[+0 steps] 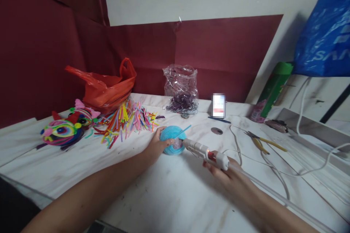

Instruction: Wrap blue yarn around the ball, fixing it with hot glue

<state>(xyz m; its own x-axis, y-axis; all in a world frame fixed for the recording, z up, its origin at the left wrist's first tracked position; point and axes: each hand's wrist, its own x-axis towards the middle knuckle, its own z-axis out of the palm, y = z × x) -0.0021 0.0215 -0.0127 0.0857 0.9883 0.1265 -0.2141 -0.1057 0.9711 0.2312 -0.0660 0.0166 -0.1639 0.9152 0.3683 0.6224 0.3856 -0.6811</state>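
A blue yarn-like ball stands at the middle of the marble-patterned table, with a pale round patch on its lower right. My left hand grips it from the left, thumb across the front. A thin blue strip sticks out to the upper right of the ball. My right hand is closed around a white glue gun, which has a small orange light. The gun's nozzle points left and meets or nearly meets the pale patch. A long clear stick trails from the gun's back end over my right forearm.
Decorated balls, colourful strips and a red bag lie left. Behind stand a clear bag and a blurred screen. Yellow-handled pliers, white cables and a green pack are right; a blue bag sits higher.
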